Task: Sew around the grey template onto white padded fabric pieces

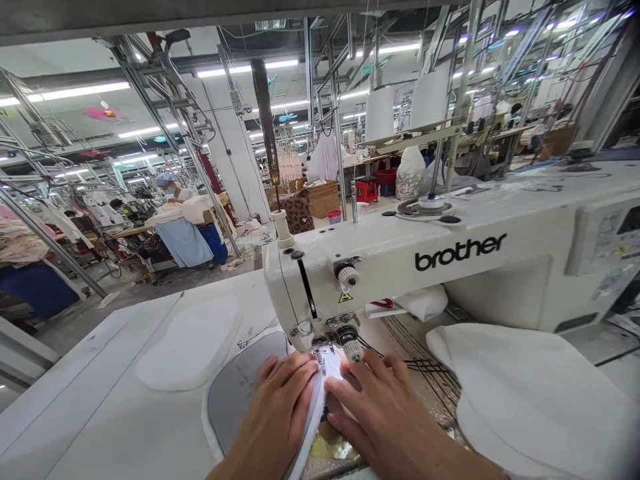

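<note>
My left hand (280, 410) lies flat, fingers together, on a grey oval fabric piece (235, 393) with a white edge, just left of the needle. To the right of the presser foot (325, 350), my right hand (380, 413) rests flat on the machine bed with its fingers stretched toward the foot. Both hands press the piece under the head of a white Brother sewing machine (450, 260).
A white oval fabric piece (193, 347) lies on the table (100, 413) to the left. A stack of white pieces (525, 393) sits at the right. Two thread cones (400, 110) stand behind the machine. Another person (170, 190) works far off at the left.
</note>
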A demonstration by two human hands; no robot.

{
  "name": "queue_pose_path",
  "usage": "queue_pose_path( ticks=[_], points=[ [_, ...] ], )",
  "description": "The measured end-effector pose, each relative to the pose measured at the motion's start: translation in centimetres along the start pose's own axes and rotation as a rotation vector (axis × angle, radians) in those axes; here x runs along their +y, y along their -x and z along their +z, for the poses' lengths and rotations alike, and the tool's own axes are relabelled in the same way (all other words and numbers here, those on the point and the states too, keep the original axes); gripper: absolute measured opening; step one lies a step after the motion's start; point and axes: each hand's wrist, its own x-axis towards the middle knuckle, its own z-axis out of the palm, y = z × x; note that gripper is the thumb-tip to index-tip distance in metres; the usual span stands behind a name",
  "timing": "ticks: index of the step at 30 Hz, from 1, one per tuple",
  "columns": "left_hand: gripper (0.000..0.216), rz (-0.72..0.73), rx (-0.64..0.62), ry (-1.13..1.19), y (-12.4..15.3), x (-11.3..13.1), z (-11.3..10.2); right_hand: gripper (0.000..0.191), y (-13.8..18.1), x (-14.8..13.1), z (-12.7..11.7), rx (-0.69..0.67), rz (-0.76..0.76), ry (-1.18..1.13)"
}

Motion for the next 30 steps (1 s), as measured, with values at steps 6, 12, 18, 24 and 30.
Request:
queue_pose_path(
  ticks=[6, 12, 18, 24, 30],
  points=[
    [0.033, -0.051, 0.013, -0.109, 0.9, 0.6, 1.2, 0.009, -0.2, -0.1, -0.6, 0.004, -0.046, -0.043],
    [0.035, -0.027, 0.021, -0.166, 0.5, 2.0, 0.6, 0.009, 0.1, -0.1, -0.5, 0.012, -0.068, -0.060],
    [0.036, 0.023, 0.046, -0.208, 0.3, 1.9, 0.1, 0.007, 0.1, 0.1, -0.4, 0.028, -0.048, -0.038],
    [0.035, 0.010, 0.053, -0.272, 1.0, 1.8, 1.5, 0.007, 0.0, -0.1, -0.4, 0.021, -0.041, -0.020],
    [0.036, -0.081, 0.039, -0.259, 0.7, 1.9, 1.5, 0.007, 0.1, 0.0, -0.5, 0.025, -0.035, -0.023]
  ],
)
